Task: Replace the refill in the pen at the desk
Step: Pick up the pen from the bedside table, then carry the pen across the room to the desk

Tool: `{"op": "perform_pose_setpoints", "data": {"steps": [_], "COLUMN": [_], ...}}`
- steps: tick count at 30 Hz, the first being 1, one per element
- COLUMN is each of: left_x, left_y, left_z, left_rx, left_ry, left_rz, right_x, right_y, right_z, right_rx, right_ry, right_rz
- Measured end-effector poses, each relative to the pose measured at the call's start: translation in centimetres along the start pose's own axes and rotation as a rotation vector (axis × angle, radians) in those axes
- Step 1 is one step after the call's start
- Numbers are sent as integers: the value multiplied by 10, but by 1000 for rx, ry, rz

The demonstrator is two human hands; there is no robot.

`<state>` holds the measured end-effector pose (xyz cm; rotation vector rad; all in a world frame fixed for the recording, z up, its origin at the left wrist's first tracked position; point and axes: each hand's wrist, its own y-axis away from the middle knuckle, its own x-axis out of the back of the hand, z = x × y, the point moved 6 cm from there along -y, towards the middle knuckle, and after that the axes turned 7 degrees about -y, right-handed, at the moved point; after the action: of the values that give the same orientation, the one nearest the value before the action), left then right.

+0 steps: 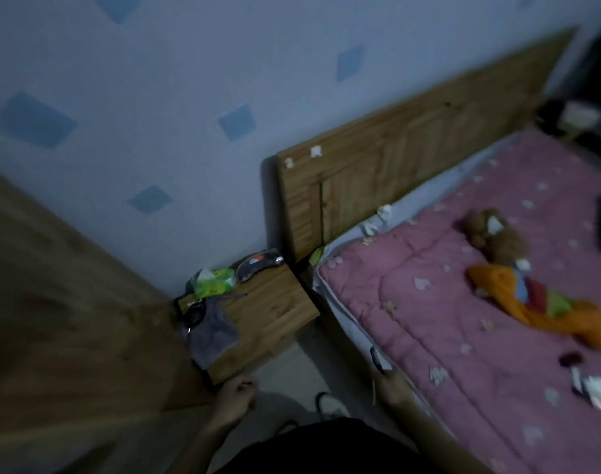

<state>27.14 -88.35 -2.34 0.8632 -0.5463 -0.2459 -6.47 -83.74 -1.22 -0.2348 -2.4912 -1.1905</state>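
A dim bedroom: the wooden nightstand (268,313) stands just left of the bed (463,319). Below the nightstand, the left hand (235,401) is clenched. The right hand (393,388), beside the bed, grips a thin dark pen (377,360).

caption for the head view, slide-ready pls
Dim, blurred bedroom: left hand closed, right hand gripping a dark slim object, between cluttered wooden nightstand and pink-quilted bed.

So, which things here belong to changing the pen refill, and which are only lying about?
For the job:
- dark pen-like thing and thin rod in the right hand; too blurred to be sure
- left hand, closed

Lying about:
- green packet
- grey cloth
- stuffed toy
- orange cloth
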Motion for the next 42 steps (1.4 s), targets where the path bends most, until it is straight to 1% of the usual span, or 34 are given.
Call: {"op": "perform_pose_setpoints", "data": {"steps": [2, 4, 6, 9, 13, 17, 21, 24, 29, 31, 35, 38, 42], "left_x": [11, 12, 5, -20, -77, -144, -208, -252, -325, -351, -405, -438, -486], "left_y": [-2, -5, -5, -2, 11, 41, 87, 122, 182, 208, 249, 274, 309], "left_z": [4, 7, 10, 12, 13, 21, 24, 17, -16, -35, -79, -112, -145], "left_rx": [17, 27, 13, -26, -99, -195, -272, -352, -465, -505, -545, -562, -575], "left_ry": [-62, -135, -214, -391, -628, -814, -997, -1100, -1208, -1238, -1320, -1454, -1554], "left_rz": [-45, -118, -182, -268, -403, -559, -685, -738, -801, -835, -904, -915, -958], "right_x": [-6, -16, -25, -36, -57, -95, -136, -168, -214, -231, -257, -264, -265], "right_y": [24, 51, 80, 128, 193, 255, 312, 351, 418, 438, 467, 495, 523], "right_z": [26, 57, 90, 145, 210, 275, 340, 380, 435, 458, 501, 526, 556], "right_rx": [-37, -139, -247, -377, -504, -587, -760, -860, -1049, -1069, -1031, -1035, -1003], "right_ry": [-68, -163, -296, -493, -775, -1025, -1207, -1330, -1435, -1486, -1633, -1716, -1892], "right_rz": [79, 139, 200, 318, 410, 611, 798, 927, 1092, 1105, 1056, 1099, 1192]}}
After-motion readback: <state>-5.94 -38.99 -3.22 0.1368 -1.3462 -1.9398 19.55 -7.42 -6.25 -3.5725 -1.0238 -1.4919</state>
